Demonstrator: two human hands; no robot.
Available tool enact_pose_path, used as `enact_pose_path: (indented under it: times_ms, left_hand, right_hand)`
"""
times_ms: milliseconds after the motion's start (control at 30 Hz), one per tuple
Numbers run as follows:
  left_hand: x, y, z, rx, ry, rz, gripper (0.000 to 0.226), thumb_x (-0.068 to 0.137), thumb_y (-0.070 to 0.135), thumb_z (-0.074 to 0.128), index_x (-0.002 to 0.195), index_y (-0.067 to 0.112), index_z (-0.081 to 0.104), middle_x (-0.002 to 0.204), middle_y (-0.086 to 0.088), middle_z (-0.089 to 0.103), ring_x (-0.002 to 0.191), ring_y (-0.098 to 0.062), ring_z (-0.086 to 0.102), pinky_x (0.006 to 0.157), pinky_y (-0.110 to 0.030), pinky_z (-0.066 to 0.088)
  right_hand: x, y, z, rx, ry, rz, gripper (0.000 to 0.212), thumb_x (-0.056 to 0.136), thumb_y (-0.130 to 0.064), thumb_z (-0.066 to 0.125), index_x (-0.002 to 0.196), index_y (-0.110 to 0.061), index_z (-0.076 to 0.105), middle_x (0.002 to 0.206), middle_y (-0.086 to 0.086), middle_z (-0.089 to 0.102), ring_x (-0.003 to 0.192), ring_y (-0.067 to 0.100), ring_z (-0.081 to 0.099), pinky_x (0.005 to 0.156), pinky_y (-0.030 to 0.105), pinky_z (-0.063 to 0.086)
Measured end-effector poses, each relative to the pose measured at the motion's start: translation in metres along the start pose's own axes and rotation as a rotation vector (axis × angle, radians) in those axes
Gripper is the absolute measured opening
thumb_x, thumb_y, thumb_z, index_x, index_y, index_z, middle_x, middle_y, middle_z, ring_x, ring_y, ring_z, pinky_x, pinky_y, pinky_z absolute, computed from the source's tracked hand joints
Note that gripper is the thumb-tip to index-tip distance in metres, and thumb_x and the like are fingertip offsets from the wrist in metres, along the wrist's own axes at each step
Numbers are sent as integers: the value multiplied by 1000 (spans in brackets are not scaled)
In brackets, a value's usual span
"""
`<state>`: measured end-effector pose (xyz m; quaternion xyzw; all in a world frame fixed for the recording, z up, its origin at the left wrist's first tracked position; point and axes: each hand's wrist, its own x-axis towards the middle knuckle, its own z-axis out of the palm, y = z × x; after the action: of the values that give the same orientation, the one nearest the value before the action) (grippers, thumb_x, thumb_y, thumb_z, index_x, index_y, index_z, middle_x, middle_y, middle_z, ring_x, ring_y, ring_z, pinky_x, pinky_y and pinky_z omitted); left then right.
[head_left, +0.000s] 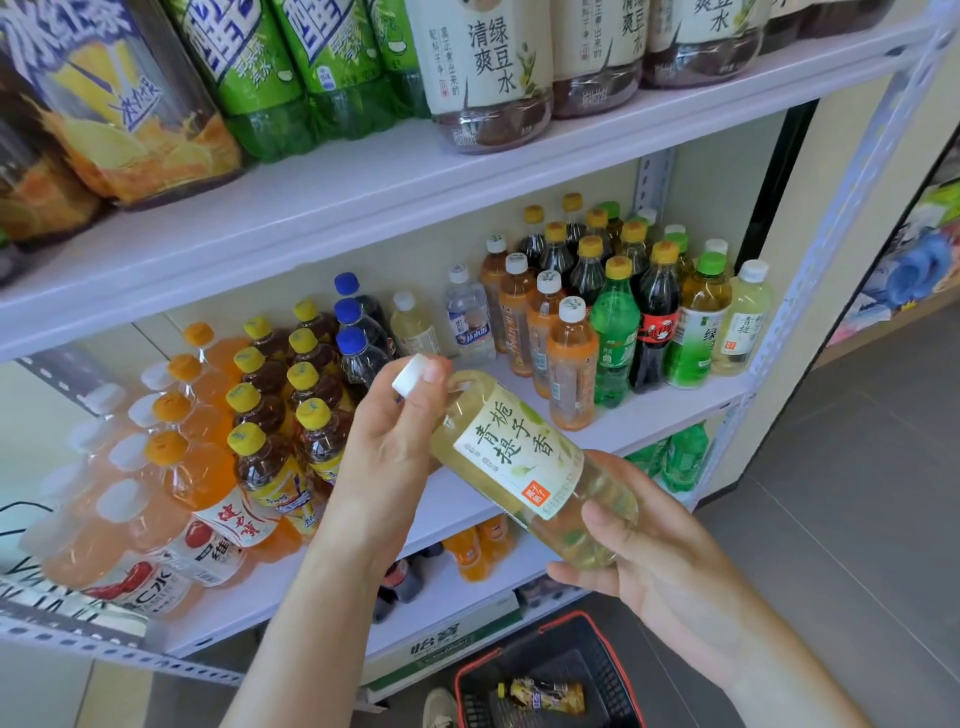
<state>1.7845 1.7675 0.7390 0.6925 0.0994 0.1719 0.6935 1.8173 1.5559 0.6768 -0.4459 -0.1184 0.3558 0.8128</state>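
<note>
Right hand (660, 566): palm up, fingers curled under the base of a pale yellow-green drink bottle (524, 457), thumb laid against its side.
Left hand (389, 441): fingers closed round the neck of the same bottle, fingertips on its white cap (413, 375).
Bottle position: tilted, cap up and to the left, base down and to the right, label with Chinese characters facing the camera. It is held in the air in front of the middle shelf board (654, 415) and touches no shelf.

Surroundings, middle shelf, left to right:
- orange-capped orange drinks (182, 467);
- yellow-capped tea bottles (306, 415);
- blue-capped dark bottles (353, 343), partly hidden behind the left hand;
- white-capped orange tea bottles (571, 358);
- one green soda bottle (615, 332);
- one cola bottle (657, 322);
- a pale bottle of matching label (745, 317) at the far right.

A bare strip of board runs behind the held bottle, between the blue-capped row and the orange tea.

Upper shelf board (363, 192): large green bottles (291, 78) and cream-labelled brown drinks (488, 78).

Floor level: red-rimmed black shopping basket (587, 670) below the right forearm, one yellow-capped bottle (543, 693) lying in it. A cardboard carton (447, 644) sits under the shelving, and a shoe (439, 706) is just beside the basket.
</note>
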Motion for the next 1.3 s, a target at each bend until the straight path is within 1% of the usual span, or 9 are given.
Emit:
enact_pose_path:
  times_ms: [167,367,500,633,733,833,1000,1167,1300]
  left_hand:
    - [6,-13,-21,369,0,-32,47,94,55,38,106,17,62,98,-19,69,85,-31,65,68,-37,53]
    - [16,-17,-34,665,-13,20,33,102,40,40,99,16,63,85,-19,63,76,-36,59,71,-52,50]
    - [22,-11,-35,534,-82,-29,34,92,50,51,92,18,62,65,-14,44,51,-33,41,42,-54,37]
    - [27,-10,-36,313,-251,-157,33,86,44,72,93,13,63,57,-8,41,50,-37,29,46,-48,26]
    - [29,-8,-33,239,-325,-150,35,75,27,83,100,11,65,68,-3,62,55,-21,48,47,-33,43]
    - [32,-6,-30,226,-344,-90,32,77,16,73,104,5,61,76,3,65,61,-8,56,51,-19,49]
    - [41,3,-22,529,-252,8,34,75,40,74,94,13,62,72,-11,64,58,-15,52,50,-39,47]
    - [59,-2,-22,930,-193,189,24,84,40,74,93,20,63,66,6,63,50,-2,53,49,-15,39]
    - [79,-11,-28,1147,-166,245,19,85,37,73,95,23,66,70,11,59,63,-8,53,55,-11,36]
  right_hand:
    - [1,-2,0,-614,165,-127,68,61,-51,86,123,-42,57,112,-7,72,103,13,68,95,46,53]
    - [5,5,-4,-904,245,-226,73,64,-37,89,125,-47,51,117,-17,62,107,6,59,89,30,52]
    - [12,12,-9,-1049,280,-364,77,63,-18,88,120,-48,47,123,-22,52,113,2,50,85,10,42]
    - [20,17,-18,-1098,292,-430,87,58,-1,87,117,-50,45,121,-20,44,113,-8,46,85,-2,34]
    - [28,17,-25,-1161,307,-446,88,57,-3,88,124,-43,48,118,-14,43,112,-9,46,87,-1,34]
    - [38,14,-30,-1250,296,-404,87,57,-19,92,133,-32,52,117,-20,48,109,-7,47,89,6,36]
    - [59,24,-26,-1306,278,-375,86,57,-32,91,134,-36,51,107,-34,51,106,8,39,82,30,39]
    - [95,50,-13,-1148,270,-292,70,71,-26,83,133,-29,50,111,-4,54,106,25,48,86,42,45]
    - [129,56,0,-933,200,-233,60,87,-26,71,139,-31,42,120,-5,50,104,9,57,86,39,53]
